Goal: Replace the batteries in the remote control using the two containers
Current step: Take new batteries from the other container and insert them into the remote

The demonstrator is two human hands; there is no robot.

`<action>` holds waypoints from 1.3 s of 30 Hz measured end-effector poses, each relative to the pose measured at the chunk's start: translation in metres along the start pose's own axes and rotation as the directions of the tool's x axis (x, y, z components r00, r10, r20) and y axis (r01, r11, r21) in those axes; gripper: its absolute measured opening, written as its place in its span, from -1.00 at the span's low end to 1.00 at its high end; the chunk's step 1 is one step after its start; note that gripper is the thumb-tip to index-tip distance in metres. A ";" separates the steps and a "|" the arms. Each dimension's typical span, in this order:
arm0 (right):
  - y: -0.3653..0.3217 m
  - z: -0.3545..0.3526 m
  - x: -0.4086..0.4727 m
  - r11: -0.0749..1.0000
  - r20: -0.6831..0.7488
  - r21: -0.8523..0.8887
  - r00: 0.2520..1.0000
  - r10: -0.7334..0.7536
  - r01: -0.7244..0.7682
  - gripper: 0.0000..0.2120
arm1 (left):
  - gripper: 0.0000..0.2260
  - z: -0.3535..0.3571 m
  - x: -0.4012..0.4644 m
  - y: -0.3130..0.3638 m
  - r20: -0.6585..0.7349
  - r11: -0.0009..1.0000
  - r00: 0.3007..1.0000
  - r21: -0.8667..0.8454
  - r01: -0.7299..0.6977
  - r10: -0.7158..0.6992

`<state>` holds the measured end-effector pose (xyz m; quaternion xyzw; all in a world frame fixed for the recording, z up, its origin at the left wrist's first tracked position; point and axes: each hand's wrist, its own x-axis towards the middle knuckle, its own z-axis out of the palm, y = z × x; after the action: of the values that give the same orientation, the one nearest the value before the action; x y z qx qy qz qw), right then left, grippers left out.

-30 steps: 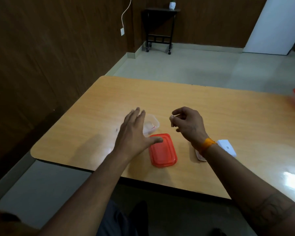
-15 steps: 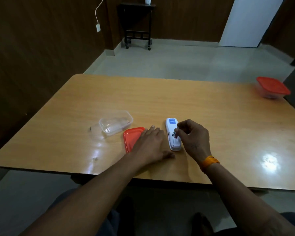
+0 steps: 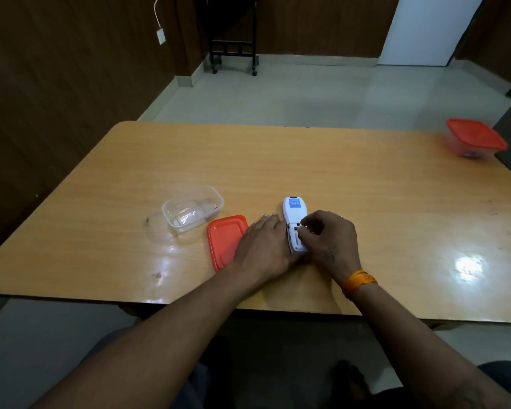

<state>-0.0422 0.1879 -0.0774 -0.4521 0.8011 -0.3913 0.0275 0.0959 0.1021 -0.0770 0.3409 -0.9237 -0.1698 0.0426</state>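
Note:
A white remote control (image 3: 292,208) lies face down near the table's front edge, its battery compartment open at the near end. My right hand (image 3: 326,237) is over that compartment, fingertips pinched on a small battery that is mostly hidden. My left hand (image 3: 263,246) lies flat on the table against the remote's left side, partly over a loose red lid (image 3: 223,237). Left of the lid stands an open clear container (image 3: 193,208). A second clear container with a red lid on (image 3: 475,138) sits at the table's far right corner.
The wooden table (image 3: 366,187) has rounded corners, and its front edge is just below my wrists. A dark wall runs along the left. A black wheeled stand (image 3: 233,51) is on the floor beyond the table.
My right hand has carried the battery from above the open container to the remote's compartment. My left hand has left the container and moved right, against the remote. The view has swung right.

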 end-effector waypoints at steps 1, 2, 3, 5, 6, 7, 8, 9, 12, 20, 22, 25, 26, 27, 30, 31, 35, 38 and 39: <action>-0.002 0.000 0.001 1.000 0.015 -0.014 1.000 0.003 -0.003 -0.94 | -0.01 0.001 0.001 -0.001 -0.006 1.000 1.000 0.002 -0.005 0.005; -0.003 -0.001 0.002 0.999 0.032 -0.032 0.999 0.000 0.001 -0.96 | -0.02 0.002 0.002 -0.002 -0.006 1.000 1.000 0.001 -0.006 0.006; -0.004 0.000 0.001 0.999 0.045 -0.053 0.999 -0.006 0.009 -0.97 | -0.03 0.003 0.001 -0.003 -0.006 1.000 1.000 0.002 -0.008 0.008; -0.005 0.000 0.000 0.996 0.055 -0.083 0.998 -0.019 0.024 -0.97 | -0.09 0.002 0.001 -0.004 -0.010 1.000 1.000 0.010 -0.015 0.015; -0.004 0.000 0.000 0.996 0.057 -0.089 0.998 -0.026 0.031 -0.94 | -0.13 0.002 0.000 -0.004 -0.009 1.000 1.000 0.012 -0.019 0.019; -0.004 -0.001 0.000 0.995 0.062 -0.094 0.998 -0.031 0.037 -0.89 | -0.17 0.002 0.000 -0.005 -0.009 1.000 1.000 0.012 -0.024 0.024; -0.003 -0.002 0.000 0.994 0.074 -0.106 0.997 -0.034 0.042 -0.84 | -0.20 0.003 0.000 -0.006 -0.008 1.000 1.000 0.011 -0.029 0.029; -0.003 -0.003 0.001 0.990 0.094 -0.130 0.995 -0.033 0.045 -0.81 | -0.20 0.003 0.000 -0.005 -0.010 0.999 0.999 0.012 -0.033 0.033; -0.005 -0.007 0.005 0.980 0.144 -0.187 0.989 -0.043 0.070 -0.86 | -0.12 0.004 0.000 -0.005 -0.029 0.999 0.999 0.012 -0.036 0.036; -0.010 -0.013 0.008 1.000 0.015 -0.007 1.000 -0.022 0.022 -0.90 | -0.09 0.007 0.003 -0.006 -0.029 1.000 0.999 0.012 -0.021 0.021; -0.010 -0.013 0.008 0.999 -0.015 0.047 1.000 -0.008 0.009 -0.90 | -0.11 0.006 0.002 -0.005 -0.024 1.000 1.000 0.011 -0.015 0.015; -0.006 -0.011 0.007 1.000 0.022 0.029 1.000 -0.009 0.009 -0.91 | -0.13 0.004 0.000 -0.004 -0.004 1.000 1.000 -0.011 -0.003 0.003; -0.004 -0.010 0.006 1.000 0.041 0.017 0.999 -0.013 0.013 -0.92 | -0.13 0.003 0.000 -0.004 0.002 1.000 1.000 -0.015 0.003 -0.003; -0.003 -0.008 0.005 1.000 0.056 0.008 0.998 -0.020 0.019 -0.92 | -0.14 0.003 0.000 -0.003 0.002 1.000 1.000 -0.016 0.007 -0.007; 0.000 -0.006 0.001 0.997 0.085 -0.035 0.994 -0.064 0.067 -0.88 | -0.20 0.000 -0.003 -0.001 -0.016 1.000 1.000 -0.022 0.005 -0.006; 0.001 -0.005 0.000 0.996 0.102 -0.048 0.992 -0.072 0.078 -0.87 | -0.22 0.000 -0.004 0.000 -0.019 0.999 1.000 -0.036 0.012 -0.013; -0.001 -0.002 -0.002 0.995 0.121 -0.070 0.991 -0.060 0.069 -0.86 | -0.20 0.000 -0.001 0.001 -0.017 0.998 1.000 -0.061 0.015 -0.016; -0.003 0.001 -0.005 0.986 0.118 -0.122 0.988 -0.099 0.113 -0.84 | -0.17 -0.001 0.001 0.001 -0.009 0.997 1.000 -0.077 0.015 -0.016; -0.003 0.002 -0.006 0.982 0.120 -0.138 0.986 -0.112 0.128 -0.83 | -0.17 -0.002 0.000 0.002 -0.010 0.997 1.000 -0.081 0.016 -0.017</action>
<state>-0.0361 0.1901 -0.0785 -0.5218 0.7959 -0.3067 0.0157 0.0952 0.1030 -0.0747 0.3472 -0.9130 -0.2055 0.0600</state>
